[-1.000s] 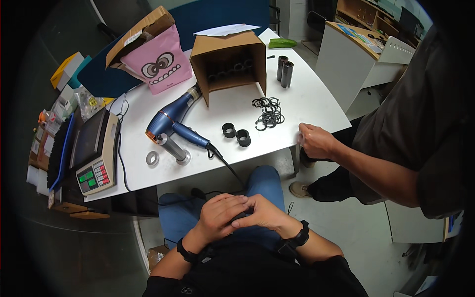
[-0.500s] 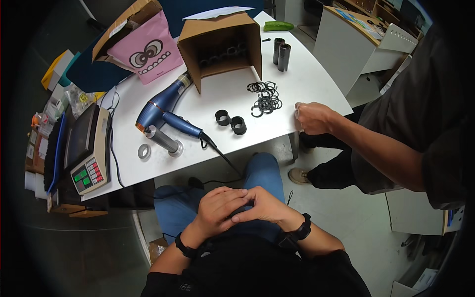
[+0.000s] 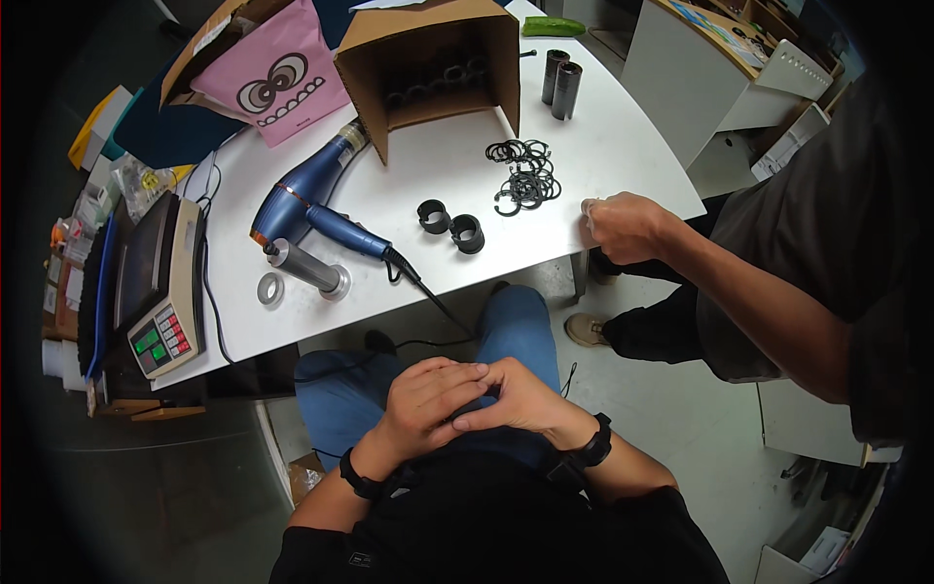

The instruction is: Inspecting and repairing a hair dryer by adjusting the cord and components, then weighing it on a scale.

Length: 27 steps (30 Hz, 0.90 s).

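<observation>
My left hand (image 3: 425, 404) and my right hand (image 3: 518, 397) are together above my lap, fingers curled and overlapping. The left fingers lie over the tips of the right ones. A dark patch shows between the right thumb and fingers; whether it is a held thing or only my black shirt, I cannot tell. On the white table (image 3: 409, 289) ahead stand two short black slotted rings (image 3: 467, 235). Beyond them lies a loose pile of thin black open rings (image 3: 528, 180). A clear tube with a round base (image 3: 313, 271) lies beside a flat grey ring (image 3: 270, 288).
A blue hair dryer (image 3: 326, 204) lies on the table, its cord hanging off the front edge. Behind are an open cardboard box (image 3: 425, 37), a pink bag (image 3: 277, 83) and two dark cylinders (image 3: 565, 92). Scales (image 3: 161, 292) stand left. Another person's closed hand (image 3: 628, 229) rests at the right edge.
The view has tilted slightly, so the table's things sit a little higher and mostly farther left. Both my hands keep almost the same clasped pose.
</observation>
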Each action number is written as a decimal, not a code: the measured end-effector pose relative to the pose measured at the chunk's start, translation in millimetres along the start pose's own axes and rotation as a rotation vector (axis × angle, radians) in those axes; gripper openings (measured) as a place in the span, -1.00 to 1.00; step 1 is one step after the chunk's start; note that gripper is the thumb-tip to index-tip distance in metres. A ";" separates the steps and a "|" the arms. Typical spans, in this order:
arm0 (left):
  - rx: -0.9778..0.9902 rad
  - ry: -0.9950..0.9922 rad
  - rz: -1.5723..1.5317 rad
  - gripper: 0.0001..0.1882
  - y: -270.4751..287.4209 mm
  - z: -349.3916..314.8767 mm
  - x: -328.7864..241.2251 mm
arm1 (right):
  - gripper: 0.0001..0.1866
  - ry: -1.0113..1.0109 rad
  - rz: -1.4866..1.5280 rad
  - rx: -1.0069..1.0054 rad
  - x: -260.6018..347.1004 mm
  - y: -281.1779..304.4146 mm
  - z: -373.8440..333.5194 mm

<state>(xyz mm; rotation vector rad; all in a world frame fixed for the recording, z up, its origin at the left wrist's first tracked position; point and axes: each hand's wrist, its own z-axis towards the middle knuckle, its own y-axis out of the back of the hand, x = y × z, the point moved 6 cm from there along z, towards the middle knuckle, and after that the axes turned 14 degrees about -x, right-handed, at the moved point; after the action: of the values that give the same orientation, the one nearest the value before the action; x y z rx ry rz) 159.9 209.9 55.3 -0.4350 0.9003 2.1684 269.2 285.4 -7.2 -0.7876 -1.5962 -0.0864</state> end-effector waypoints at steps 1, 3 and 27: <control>0.000 0.005 -0.001 -0.58 -0.4 0.3 1.7 | -0.75 0.002 0.007 0.001 0.2 0.6 0.8; -0.007 0.010 -0.011 -0.58 -0.8 0.9 4.8 | -0.74 -0.002 0.008 0.003 -0.8 2.6 2.9; 0.019 0.080 -0.041 -0.61 -16.1 1.0 25.6 | -0.69 -0.010 -0.032 -0.008 -15.4 21.4 13.1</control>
<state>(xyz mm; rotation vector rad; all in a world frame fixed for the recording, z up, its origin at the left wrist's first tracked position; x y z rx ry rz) 154.6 231.3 34.6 -0.5296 0.9470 2.1162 268.9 301.4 -31.9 -0.7701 -1.6189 -0.1123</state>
